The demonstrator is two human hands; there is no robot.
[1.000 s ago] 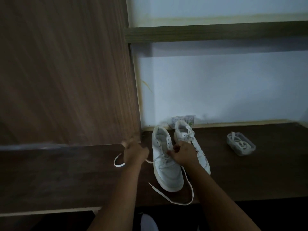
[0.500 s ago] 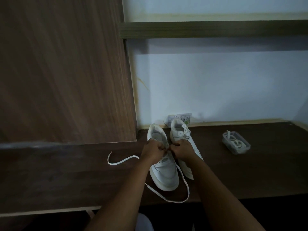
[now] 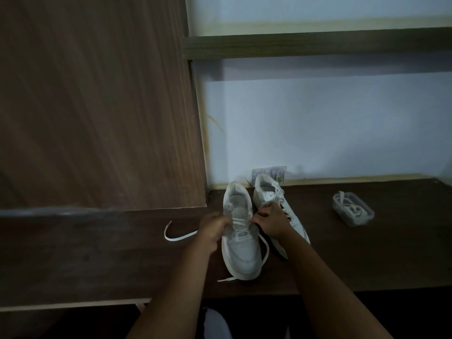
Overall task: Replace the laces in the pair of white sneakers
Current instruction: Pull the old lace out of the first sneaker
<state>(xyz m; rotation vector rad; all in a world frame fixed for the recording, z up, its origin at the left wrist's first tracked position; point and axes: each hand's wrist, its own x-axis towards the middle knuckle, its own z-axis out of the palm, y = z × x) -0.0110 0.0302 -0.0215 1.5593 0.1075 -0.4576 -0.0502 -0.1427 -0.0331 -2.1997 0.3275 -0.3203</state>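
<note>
I see a dark wooden desk (image 3: 367,260) running back to a pale wall, a tall wood panel (image 3: 97,106) closing its left. The near sneaker (image 3: 241,250) sits toe toward the front edge, the second sneaker (image 3: 266,192) just beside it. My left hand (image 3: 214,228) and right hand (image 3: 270,222) each pinch the lace (image 3: 238,222) at the eyelets. A clear container (image 3: 353,212) sits well apart, right.

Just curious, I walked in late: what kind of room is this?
Probably a home room with a built-in desk: a dark wooden desktop, a wall shelf above it, and a wood-grain cabinet panel beside it.
</note>
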